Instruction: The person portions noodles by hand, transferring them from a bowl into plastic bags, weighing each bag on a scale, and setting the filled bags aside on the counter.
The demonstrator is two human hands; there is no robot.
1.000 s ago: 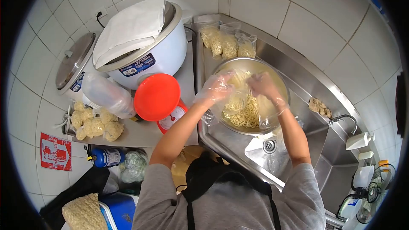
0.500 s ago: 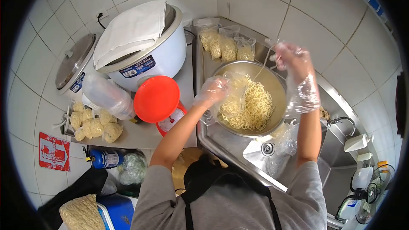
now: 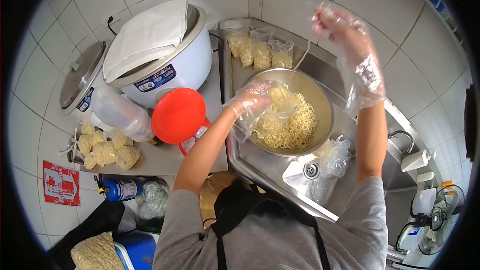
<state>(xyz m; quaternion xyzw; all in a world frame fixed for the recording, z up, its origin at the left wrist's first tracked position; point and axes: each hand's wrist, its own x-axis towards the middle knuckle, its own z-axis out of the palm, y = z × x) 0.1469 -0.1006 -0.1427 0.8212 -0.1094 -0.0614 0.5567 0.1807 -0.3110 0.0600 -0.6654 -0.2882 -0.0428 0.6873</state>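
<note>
Head camera view: by your left forearm, the red pan [image 3: 177,116] of the scale is close enough that a sideways swing of the elbow could knock it. Your left hand [image 3: 255,97], in clear plastic, has its fingers curled together around a clear bag [image 3: 275,115] with noodles inside; a loose grip or a sagging mouth could spill them over the near rim. The loose noodles [image 3: 300,125] are heaped in the metal bowl [image 3: 325,105], just beside the bag; a hard press on one side might tip or slide the bowl, since the steel under it looks smooth. Any that fell near the drain [image 3: 311,171] would probably be lost (the crumpled plastic [image 3: 335,157] beside it could also snag your sleeve). Your right hand [image 3: 345,32] is raised past the far rim, fingertips seemingly drawn together; blur hides whether they pinch the pale strand [image 3: 303,56] below. If that strand swings, it could brush the wall [image 3: 370,0] or drop outside the bowl.

As for writing, the red sign [image 3: 61,183] seems to say "EXTINGUISHER", its print worn. The small cooker label [image 3: 86,100] and the extinguisher's label [image 3: 131,189] are unreadable. On the large cooker, the blue label [image 3: 156,78] appears to include "RICE COOKER"; its brand is too blurred.
</note>
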